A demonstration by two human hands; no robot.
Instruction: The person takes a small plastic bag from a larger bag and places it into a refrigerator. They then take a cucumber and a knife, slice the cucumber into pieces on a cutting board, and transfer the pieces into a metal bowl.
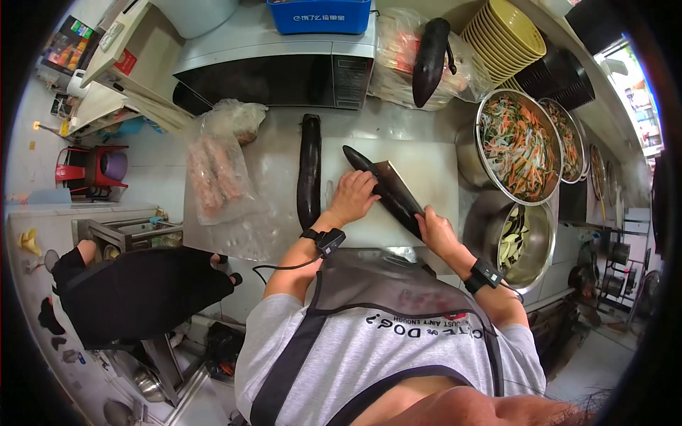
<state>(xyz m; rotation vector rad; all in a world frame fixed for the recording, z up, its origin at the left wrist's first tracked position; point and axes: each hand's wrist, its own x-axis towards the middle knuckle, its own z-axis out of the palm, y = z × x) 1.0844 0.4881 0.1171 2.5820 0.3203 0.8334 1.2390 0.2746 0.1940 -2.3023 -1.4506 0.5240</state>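
Observation:
A long, dark eggplant (356, 157) lies slantwise on the white cutting board (433, 167). My left hand (353, 194) presses down on it with bent fingers near its middle. Beside the eggplant, a broad kitchen knife (392, 186) lies along its right side. My right hand (437, 231) is closed at the near end of the knife, where the handle is hidden by my fingers. To the left, a second whole eggplant (310, 170) rests lengthwise at the board's left edge. Where blade and eggplant meet is hard to make out.
On the right stand a steel pot (469, 153) of shredded vegetables and a steel bowl (545, 255) with pale slices. A bag of meat (217, 170) lies left. Behind are a microwave (263, 78), another eggplant (430, 60) on bags, and stacked yellow bowls (501, 42). A person in black (142, 295) is at left.

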